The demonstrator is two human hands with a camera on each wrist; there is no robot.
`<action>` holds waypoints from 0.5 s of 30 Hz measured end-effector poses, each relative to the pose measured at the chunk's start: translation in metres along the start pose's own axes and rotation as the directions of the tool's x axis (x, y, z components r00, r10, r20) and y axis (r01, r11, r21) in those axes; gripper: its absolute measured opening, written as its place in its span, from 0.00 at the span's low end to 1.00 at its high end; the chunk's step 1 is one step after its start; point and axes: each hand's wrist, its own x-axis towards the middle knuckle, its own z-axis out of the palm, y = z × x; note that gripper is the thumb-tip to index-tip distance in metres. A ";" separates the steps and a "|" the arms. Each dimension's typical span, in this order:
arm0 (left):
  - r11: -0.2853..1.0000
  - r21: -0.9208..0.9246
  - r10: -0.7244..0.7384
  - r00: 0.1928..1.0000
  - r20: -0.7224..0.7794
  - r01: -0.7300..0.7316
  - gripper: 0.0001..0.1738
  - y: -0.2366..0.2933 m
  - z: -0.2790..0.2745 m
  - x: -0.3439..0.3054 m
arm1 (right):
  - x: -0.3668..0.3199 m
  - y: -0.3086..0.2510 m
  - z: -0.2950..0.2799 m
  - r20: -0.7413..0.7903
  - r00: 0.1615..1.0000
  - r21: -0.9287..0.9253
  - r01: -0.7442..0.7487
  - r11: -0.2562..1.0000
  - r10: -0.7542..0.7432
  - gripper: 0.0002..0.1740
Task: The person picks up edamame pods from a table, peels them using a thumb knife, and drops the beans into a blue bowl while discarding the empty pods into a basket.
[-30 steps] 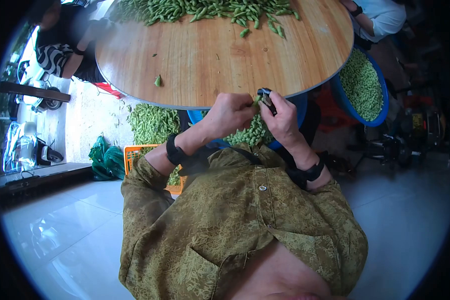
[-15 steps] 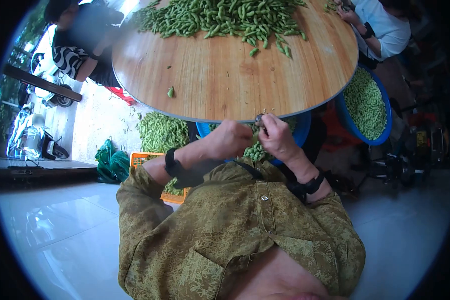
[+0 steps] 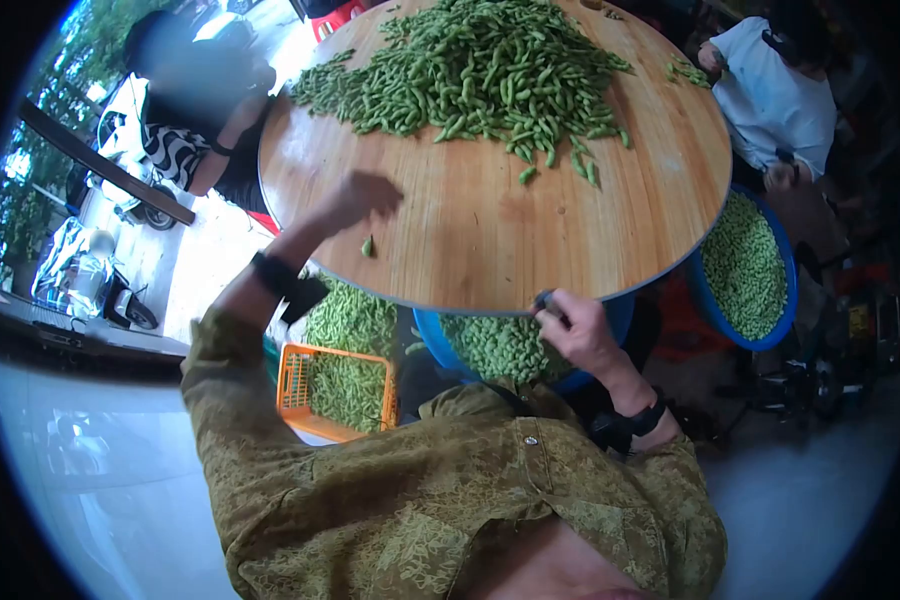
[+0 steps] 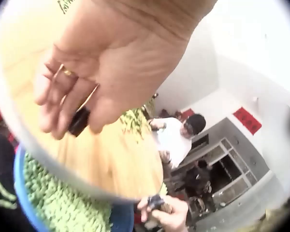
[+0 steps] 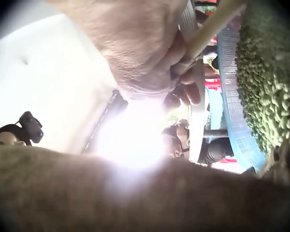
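Note:
My left hand (image 3: 362, 203) reaches over the round wooden table (image 3: 450, 240), fingers loosely bent, near a single green pod (image 3: 368, 246). In the left wrist view a small dark piece (image 4: 79, 122) shows between that hand's fingers and thumb. A heap of green soybean pods (image 3: 480, 75) lies farther back on the tabletop. My right hand (image 3: 582, 335) stays at the near edge and grips a small dark tool (image 3: 546, 302) with its fingers curled. Below it, a blue basin (image 3: 432, 335) holds shelled green beans (image 3: 500, 345). Glare covers part of the right wrist view.
An orange crate (image 3: 335, 433) with pale green pods stands at left under the table. At right is another blue basin (image 3: 792, 290) of beans. One person (image 3: 780, 90) in white sits at the right, another in dark clothes (image 3: 185, 150) at the left.
My left hand has left my right hand's side and moved forward and left over the table. The right hand stays by the edge with the tool. The head view has tilted up.

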 end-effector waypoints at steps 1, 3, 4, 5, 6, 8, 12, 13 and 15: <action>0.999 -0.046 0.014 0.987 -0.158 -0.022 0.14 0.008 -0.006 0.031 | 0.006 -0.004 -0.004 -0.056 0.976 0.236 -0.193 0.952 0.212 0.06; 0.999 0.039 0.046 0.949 -0.311 -0.035 0.21 -0.003 -0.021 0.104 | 0.012 0.010 -0.015 -0.150 0.957 0.308 -0.195 0.931 0.250 0.07; 0.988 0.147 0.114 0.889 -0.443 -0.053 0.26 -0.029 -0.027 0.148 | 0.015 0.019 -0.023 -0.226 0.927 0.383 -0.198 0.903 0.299 0.07; 0.966 0.253 0.194 0.806 -0.559 -0.057 0.31 -0.037 -0.031 0.177 | 0.020 0.024 -0.029 -0.296 0.890 0.455 -0.188 0.870 0.347 0.08; 0.931 0.327 0.095 0.754 -0.649 0.164 0.37 -0.016 -0.021 0.181 | 0.021 0.019 -0.034 -0.328 0.878 0.450 -0.179 0.875 0.348 0.07; 0.858 0.312 -0.053 0.674 -0.737 0.408 0.46 0.004 -0.002 0.186 | 0.018 0.025 -0.038 -0.383 0.868 0.400 -0.154 0.904 0.317 0.07; 0.857 0.206 -0.127 0.581 -0.804 0.473 0.45 0.013 0.012 0.201 | 0.016 0.030 -0.040 -0.423 0.859 0.394 -0.110 0.912 0.287 0.08; 0.883 0.243 -0.085 0.646 -0.758 0.401 0.43 0.007 0.014 0.210 | 0.015 0.030 -0.039 -0.405 0.866 0.411 -0.114 0.904 0.294 0.07; 0.898 0.351 0.052 0.730 -0.682 0.264 0.38 0.001 0.031 0.218 | 0.016 0.029 -0.040 -0.401 0.863 0.412 -0.130 0.902 0.308 0.07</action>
